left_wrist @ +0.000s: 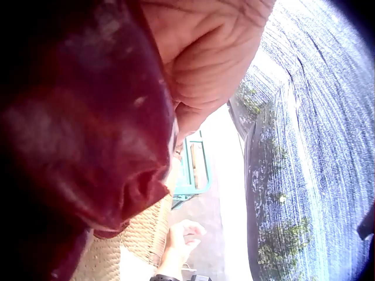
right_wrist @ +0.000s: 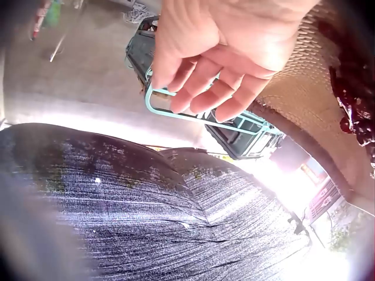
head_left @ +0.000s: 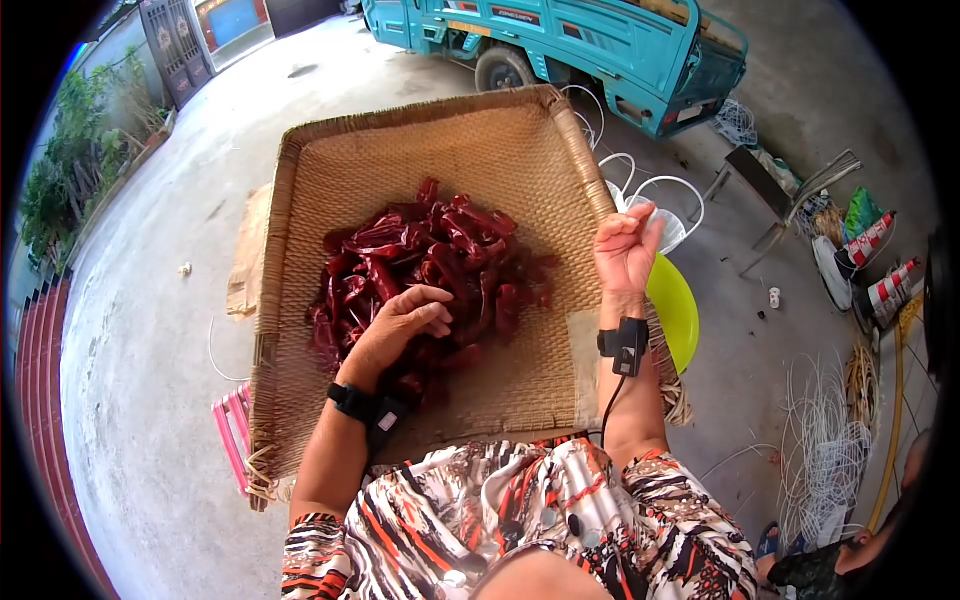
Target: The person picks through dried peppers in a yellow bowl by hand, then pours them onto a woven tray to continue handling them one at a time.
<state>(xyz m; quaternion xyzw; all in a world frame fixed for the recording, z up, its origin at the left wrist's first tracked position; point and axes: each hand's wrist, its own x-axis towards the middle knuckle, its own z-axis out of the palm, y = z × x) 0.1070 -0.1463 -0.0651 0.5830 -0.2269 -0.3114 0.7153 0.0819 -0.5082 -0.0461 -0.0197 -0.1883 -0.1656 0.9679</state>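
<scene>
Dark red dried chili peppers lie in a heap in a large woven basket tray. Over the heap's near side is my left hand, its fingers bent loosely and no pepper showing between them. A shiny pepper fills much of the left wrist view close beside that hand, covering part of it. My right hand is raised at the tray's right rim, palm up with fingers loosely curled. In the right wrist view nothing shows in the right hand's fingers.
A yellow-green basin and a white bucket stand just right of the tray. Beyond it is a turquoise cargo tricycle. A pink-striped stool shows at the tray's left, and a dark-topped chair at the right.
</scene>
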